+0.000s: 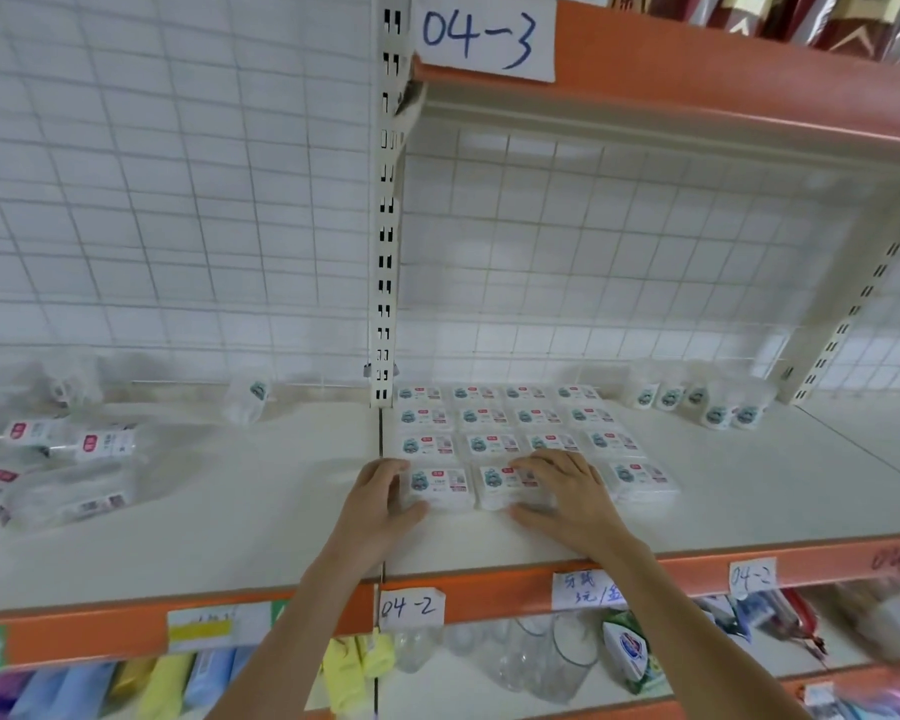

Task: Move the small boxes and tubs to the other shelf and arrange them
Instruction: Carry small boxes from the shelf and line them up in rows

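The step in hand appears to be squaring up the front row of the grid of small boxes (520, 439) on the right-hand shelf (749, 501), which sits right of the slotted upright (384, 241). To do it well, press the front boxes inward and back from both sides until their edges meet their neighbours, keeping rows parallel to the orange shelf edge (489, 584) and printed labels facing up. The grid lies at the left end of this shelf, four columns wide and four rows deep; a cluster of small tubs (697, 400) stands behind and to its right, near the wire backing. Loose packets (58, 470) and one tub (250, 400) remain on the left shelf, well apart from the grid. The left hand (380, 504) cups the left side of the front-left box (440, 485), fingers curved against its edge and thumb at its front corner. The right hand (565, 493) lies over the second front box (500, 485), fingers spread and slightly bent on its top.
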{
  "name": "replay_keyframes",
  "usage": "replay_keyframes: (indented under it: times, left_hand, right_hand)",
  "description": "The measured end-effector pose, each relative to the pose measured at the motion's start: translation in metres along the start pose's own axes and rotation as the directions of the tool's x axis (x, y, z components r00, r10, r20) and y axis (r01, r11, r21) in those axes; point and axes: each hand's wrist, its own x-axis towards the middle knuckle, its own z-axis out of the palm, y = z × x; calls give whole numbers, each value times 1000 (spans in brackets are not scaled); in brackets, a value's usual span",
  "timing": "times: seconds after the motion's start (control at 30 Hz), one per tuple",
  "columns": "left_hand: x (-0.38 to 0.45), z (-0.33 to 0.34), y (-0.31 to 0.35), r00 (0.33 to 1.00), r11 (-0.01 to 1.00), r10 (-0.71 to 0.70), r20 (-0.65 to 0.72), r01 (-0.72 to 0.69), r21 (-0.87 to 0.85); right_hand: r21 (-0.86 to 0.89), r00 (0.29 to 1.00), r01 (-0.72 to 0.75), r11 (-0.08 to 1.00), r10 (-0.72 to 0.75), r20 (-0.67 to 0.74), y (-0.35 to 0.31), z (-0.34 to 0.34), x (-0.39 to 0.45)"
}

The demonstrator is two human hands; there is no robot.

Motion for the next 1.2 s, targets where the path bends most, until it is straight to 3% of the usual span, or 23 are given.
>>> replay_keyframes:
  times: [0.5,0.7,0.87,0.97,1.07,1.2]
  left_hand:
    - [0,-1,1,999,999,-12,-31,11,-40]
    - [1,1,2,999,999,-34,-40,33,-3]
    - [-4,-6,13,997,997,-67,36,65,46]
    - [-23,-22,20,997,981,80,-1,-79,177]
    - [-55,-45,26,958,874,277,-69,-222,432]
    - [-90,-68,22,952,731,300,-61,-189,656]
  right_hand:
    - [45,998,23,999,-21,-52,-2,-1,-1]
    - [-9,999,29,1000,-29,-31,-1,-1,-1]
    - [-16,997,60,998,-59,48,0,-15,-10]
    - [24,993,41,999,-38,-109,12,-43,-34]
    - [-16,953,67,998,-69,-296,28,-61,-75]
    - [-40,961,121,992,-127,-244,21,-52,-100]
